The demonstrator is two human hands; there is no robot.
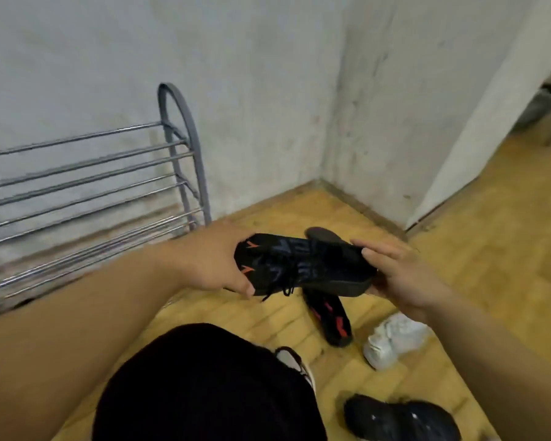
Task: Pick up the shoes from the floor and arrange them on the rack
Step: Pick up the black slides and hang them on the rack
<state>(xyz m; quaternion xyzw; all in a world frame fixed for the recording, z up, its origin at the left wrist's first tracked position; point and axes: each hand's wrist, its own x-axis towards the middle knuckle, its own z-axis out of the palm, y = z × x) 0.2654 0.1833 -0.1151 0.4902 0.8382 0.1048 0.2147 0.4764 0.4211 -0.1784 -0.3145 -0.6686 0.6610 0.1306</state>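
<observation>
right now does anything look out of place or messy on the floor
Yes. Shoes lie scattered on the floor: a black and red shoe lies sole up, a white sneaker is tipped sideways, and a dark sneaker sits apart. The rack holds none in view. Both hands hold a black shoe.

1. Held shoe (303, 265), centre frame: black, with orange-red marks at its left end.
2. Shoe on the floor (330, 316) just below: black with red streaks.
3. Lower right: white sneaker (392, 340), then a black shoe (398, 418) with small white flecks.
4. Rack (86, 189), left: grey frame, silver bars.
5. Floor (477, 249): yellowish wood pattern.
6. Walls (236, 74): pale grey, stained.
</observation>
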